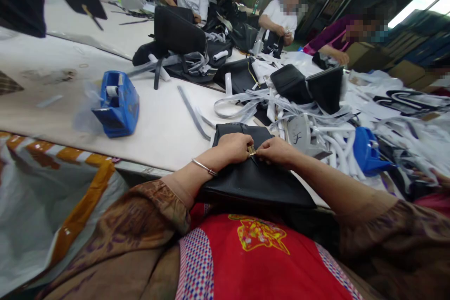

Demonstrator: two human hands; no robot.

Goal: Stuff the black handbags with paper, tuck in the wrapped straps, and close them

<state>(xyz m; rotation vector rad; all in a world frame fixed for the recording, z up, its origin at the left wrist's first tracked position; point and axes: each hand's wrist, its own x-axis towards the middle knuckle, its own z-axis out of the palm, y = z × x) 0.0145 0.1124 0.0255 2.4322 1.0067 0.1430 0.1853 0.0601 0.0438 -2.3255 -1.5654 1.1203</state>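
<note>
A black leather bag (253, 180) lies at the near edge of the white table (165, 126), partly on my lap. My left hand (234, 146) rests on the bag's top with fingers curled, pinching a small gold metal clasp (251, 150). My right hand (276, 151) meets it from the right, fingers closed on the same clasp. A thin bracelet circles my left wrist.
A blue tape dispenser (117, 103) stands at left. Heaps of white and grey paper strips (316, 122), black bags (305, 85) and a second blue dispenser (367, 151) crowd the right. Three people work at the far side. A striped plastic sack (52, 206) hangs at lower left.
</note>
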